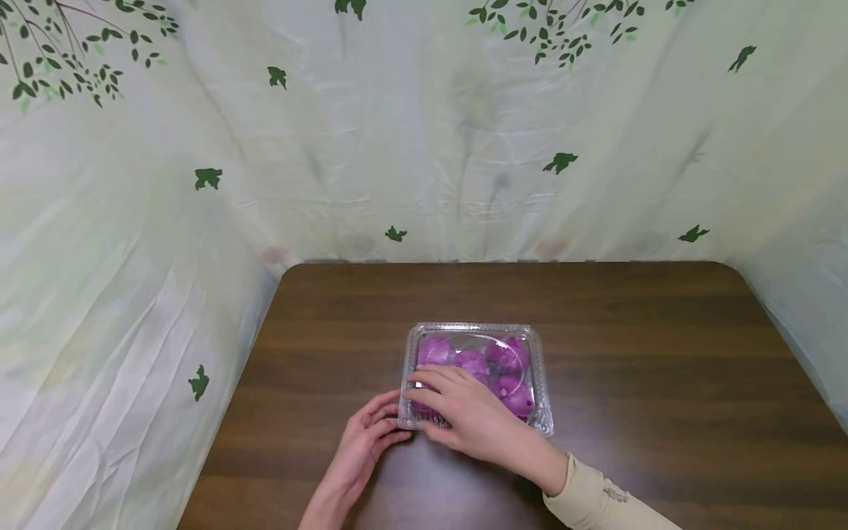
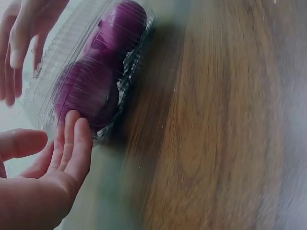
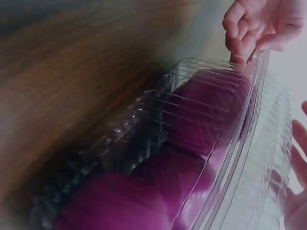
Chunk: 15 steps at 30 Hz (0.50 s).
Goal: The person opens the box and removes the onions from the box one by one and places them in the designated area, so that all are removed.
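A clear plastic clamshell box lies closed on the wooden table, with several round, glossy purple fruit-like pieces inside. My left hand is at the box's near left corner; its fingertips touch the side wall, and the thumb stands apart from them. Over the near left part of the lid spreads my right hand, its fingers extended toward the left rim. In the right wrist view, the right hand's fingers show beside the lid, while the left hand is at the far corner.
The brown wooden table extends on both sides of the box and behind it. A pale cloth curtain with green leaf and bird prints hangs along the table's back edge and sides.
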Available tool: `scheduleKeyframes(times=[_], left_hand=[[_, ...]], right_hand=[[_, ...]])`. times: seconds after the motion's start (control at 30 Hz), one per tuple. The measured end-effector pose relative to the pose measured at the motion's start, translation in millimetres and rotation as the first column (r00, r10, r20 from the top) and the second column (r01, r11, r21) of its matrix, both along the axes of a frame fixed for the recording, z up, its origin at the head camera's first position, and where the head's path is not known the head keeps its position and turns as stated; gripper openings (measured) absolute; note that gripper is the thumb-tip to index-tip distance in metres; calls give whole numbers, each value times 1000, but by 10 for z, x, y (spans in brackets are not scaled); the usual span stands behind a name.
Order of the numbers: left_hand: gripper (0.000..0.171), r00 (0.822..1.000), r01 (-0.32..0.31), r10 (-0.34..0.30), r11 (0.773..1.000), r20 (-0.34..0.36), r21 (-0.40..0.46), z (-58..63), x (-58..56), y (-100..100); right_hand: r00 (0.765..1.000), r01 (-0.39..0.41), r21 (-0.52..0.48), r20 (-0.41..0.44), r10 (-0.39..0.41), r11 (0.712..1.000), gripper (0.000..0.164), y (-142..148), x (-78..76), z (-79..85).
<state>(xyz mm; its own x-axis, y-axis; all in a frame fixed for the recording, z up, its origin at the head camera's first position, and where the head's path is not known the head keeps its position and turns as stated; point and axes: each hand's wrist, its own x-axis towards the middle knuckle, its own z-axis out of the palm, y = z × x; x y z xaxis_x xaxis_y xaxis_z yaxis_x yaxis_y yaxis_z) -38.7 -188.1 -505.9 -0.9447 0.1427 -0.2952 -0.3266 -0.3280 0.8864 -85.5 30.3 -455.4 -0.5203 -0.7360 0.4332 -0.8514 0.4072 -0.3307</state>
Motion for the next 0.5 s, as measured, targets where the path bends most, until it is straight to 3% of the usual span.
scheduleKeyframes(times=[0.17, 0.33, 0.5], left_hand=[[54, 999, -31, 28, 989, 19, 142, -37, 18, 19], [55, 996, -75, 60, 960, 64, 268, -66, 21, 37], [52, 993, -95, 65, 939, 100, 330, -93, 20, 30]], right_hand=[[998, -53, 95, -23, 55, 994, 40, -120, -92, 3], [998, -68, 164, -4, 69, 984, 34, -216, -179, -58], [998, -59, 172, 12, 58, 983, 30, -289, -239, -110]])
